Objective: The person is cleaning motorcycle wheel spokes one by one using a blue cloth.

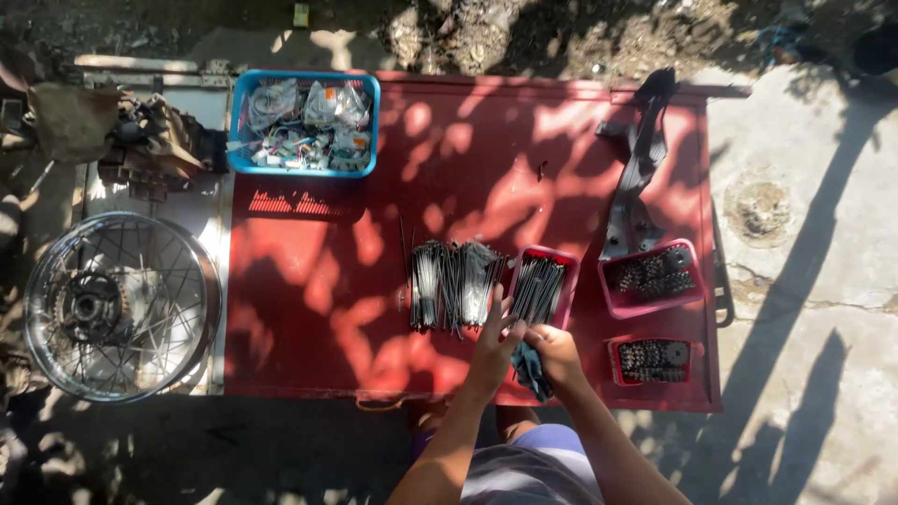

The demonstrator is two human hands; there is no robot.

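So, one red surface (318,309) seen from above, dappled with shade. Landmark: the long red tray (541,285) near the front edge, holding a bunch of thin metal spokes (537,288). Left hand (493,344) sits just left of that tray, fingers stretched out and spread, fingertips touching the tray's near-left corner; it grips nothing that shows. Right hand (556,351) is right below the tray, its grip pressed together around a dark cloth (531,367) that hangs from it. Left of the tray, touching distance, one loose pile of spokes (454,285) lies straight on the surface. Right of the tray: two more red trays with small dark metal parts, one bigger pink-red tray (652,278) further back, one smaller red one (652,361) nearer the front. Behind those, one dark metal bracket (638,168) lies lengthwise. Far back-left of the tray, one blue basket (304,123) with bagged small parts. Well left, off the red surface, one spoked wheel (120,306) lies flat; behind it one grimy engine part (150,140). Tray total: three.
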